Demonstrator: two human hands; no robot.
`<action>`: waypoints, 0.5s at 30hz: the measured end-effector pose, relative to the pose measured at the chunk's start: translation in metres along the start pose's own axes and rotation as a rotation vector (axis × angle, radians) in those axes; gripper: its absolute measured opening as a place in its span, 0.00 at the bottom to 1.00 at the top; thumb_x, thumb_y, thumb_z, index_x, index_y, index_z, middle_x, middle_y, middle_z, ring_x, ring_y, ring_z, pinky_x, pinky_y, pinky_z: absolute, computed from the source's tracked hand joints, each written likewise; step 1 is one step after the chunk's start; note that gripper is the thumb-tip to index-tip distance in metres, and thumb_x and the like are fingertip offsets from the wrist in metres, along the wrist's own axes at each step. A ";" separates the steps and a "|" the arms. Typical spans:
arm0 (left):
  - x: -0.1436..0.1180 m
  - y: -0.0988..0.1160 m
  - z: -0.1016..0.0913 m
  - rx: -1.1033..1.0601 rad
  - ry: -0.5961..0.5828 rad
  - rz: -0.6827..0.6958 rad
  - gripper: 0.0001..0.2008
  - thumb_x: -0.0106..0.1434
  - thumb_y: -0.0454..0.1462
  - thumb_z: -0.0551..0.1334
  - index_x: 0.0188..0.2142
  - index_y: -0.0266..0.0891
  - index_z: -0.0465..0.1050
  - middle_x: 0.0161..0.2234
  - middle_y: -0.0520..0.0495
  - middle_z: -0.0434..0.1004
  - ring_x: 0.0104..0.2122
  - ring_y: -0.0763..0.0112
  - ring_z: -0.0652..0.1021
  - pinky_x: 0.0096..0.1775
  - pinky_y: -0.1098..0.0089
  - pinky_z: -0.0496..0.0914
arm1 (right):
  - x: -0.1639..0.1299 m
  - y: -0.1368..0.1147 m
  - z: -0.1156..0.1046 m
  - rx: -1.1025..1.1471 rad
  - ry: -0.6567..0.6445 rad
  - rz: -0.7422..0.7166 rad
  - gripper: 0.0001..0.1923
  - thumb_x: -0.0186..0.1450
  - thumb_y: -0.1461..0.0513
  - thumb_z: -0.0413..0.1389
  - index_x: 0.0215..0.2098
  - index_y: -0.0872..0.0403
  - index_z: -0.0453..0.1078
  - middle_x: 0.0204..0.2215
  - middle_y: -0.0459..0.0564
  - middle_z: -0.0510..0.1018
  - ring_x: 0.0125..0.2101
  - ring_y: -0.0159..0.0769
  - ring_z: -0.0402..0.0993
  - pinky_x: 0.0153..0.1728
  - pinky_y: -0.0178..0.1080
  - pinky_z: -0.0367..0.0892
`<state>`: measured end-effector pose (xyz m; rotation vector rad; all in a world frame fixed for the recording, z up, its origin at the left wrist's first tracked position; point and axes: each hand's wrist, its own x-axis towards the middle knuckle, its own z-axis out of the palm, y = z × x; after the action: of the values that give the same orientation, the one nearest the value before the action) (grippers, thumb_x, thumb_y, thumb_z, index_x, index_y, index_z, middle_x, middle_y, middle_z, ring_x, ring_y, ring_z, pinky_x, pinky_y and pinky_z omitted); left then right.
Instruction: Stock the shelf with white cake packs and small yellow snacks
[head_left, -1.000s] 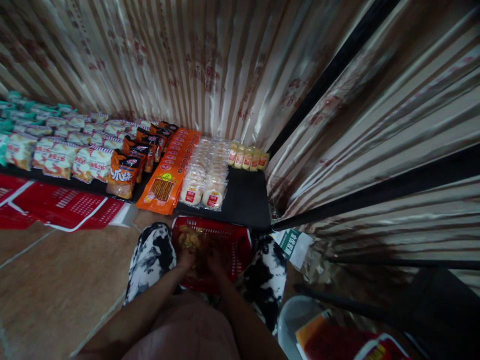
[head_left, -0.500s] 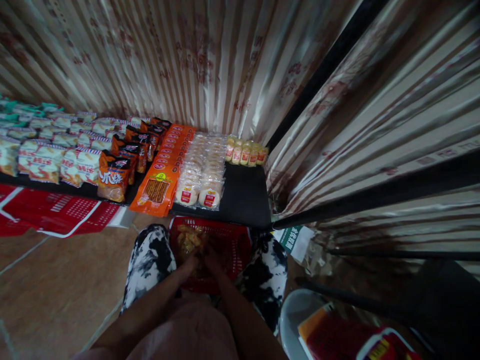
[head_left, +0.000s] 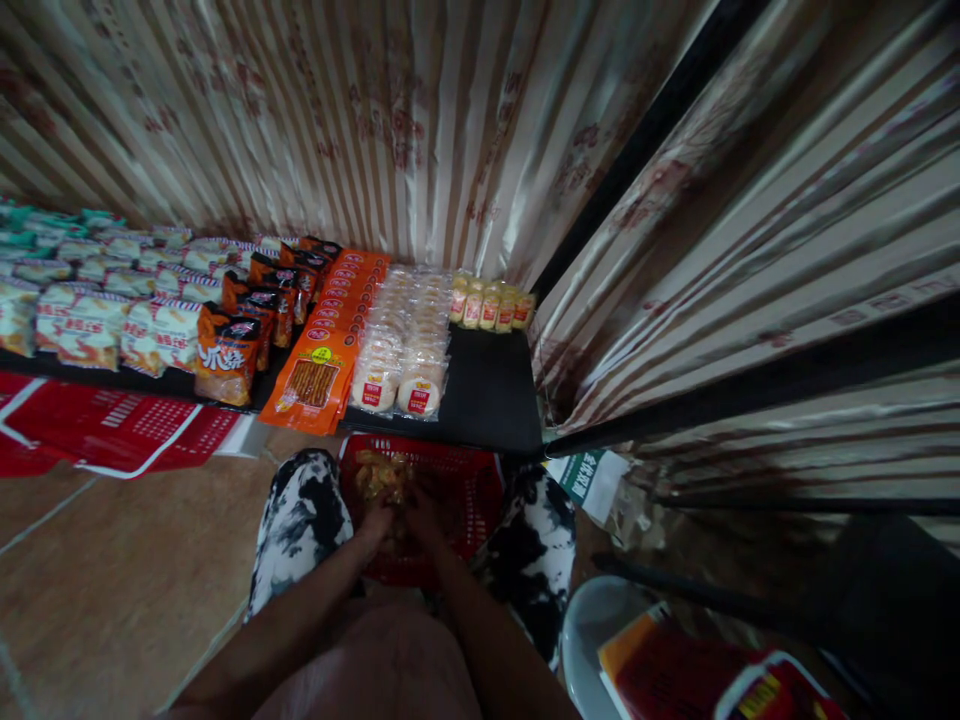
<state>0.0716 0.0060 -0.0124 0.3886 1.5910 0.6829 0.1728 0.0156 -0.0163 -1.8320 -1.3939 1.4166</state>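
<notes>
In red basket [head_left: 465,490], hands [head_left: 401,522], unreadable labels

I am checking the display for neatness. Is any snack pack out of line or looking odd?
Yes. The front orange pack of its row hangs past the black shelf edge, tilted down. The other rows look orderly. Both hands are inside the red basket.

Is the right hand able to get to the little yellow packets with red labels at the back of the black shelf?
Probably yes, with a stretch. The right hand is down in the red plastic basket, and the bare black shelf in front of the little yellow packets with red labels leaves the way free.
</notes>
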 end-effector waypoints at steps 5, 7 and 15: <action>-0.006 0.006 -0.001 -0.013 -0.045 0.000 0.15 0.51 0.27 0.56 0.39 0.35 0.71 0.27 0.51 0.74 0.25 0.76 0.73 0.30 0.77 0.65 | -0.004 -0.008 -0.003 -0.060 0.063 -0.105 0.18 0.58 0.65 0.47 0.43 0.53 0.73 0.44 0.51 0.78 0.46 0.36 0.72 0.51 0.41 0.62; -0.010 0.009 -0.001 -0.017 -0.059 -0.001 0.12 0.51 0.29 0.57 0.36 0.35 0.71 0.26 0.51 0.74 0.25 0.76 0.72 0.30 0.77 0.65 | -0.008 -0.013 -0.006 -0.093 0.086 -0.135 0.17 0.58 0.66 0.48 0.41 0.54 0.74 0.43 0.53 0.78 0.46 0.38 0.72 0.52 0.42 0.62; -0.024 0.016 -0.004 -0.040 -0.125 0.016 0.13 0.49 0.32 0.61 0.37 0.35 0.72 0.28 0.51 0.75 0.26 0.76 0.72 0.28 0.77 0.63 | -0.016 -0.024 -0.018 -0.104 0.155 -0.087 0.17 0.55 0.69 0.48 0.39 0.56 0.74 0.44 0.55 0.77 0.46 0.40 0.72 0.48 0.40 0.64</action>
<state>0.0690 0.0031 0.0167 0.4075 1.4550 0.6884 0.1785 0.0149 0.0169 -1.8773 -1.4727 1.1537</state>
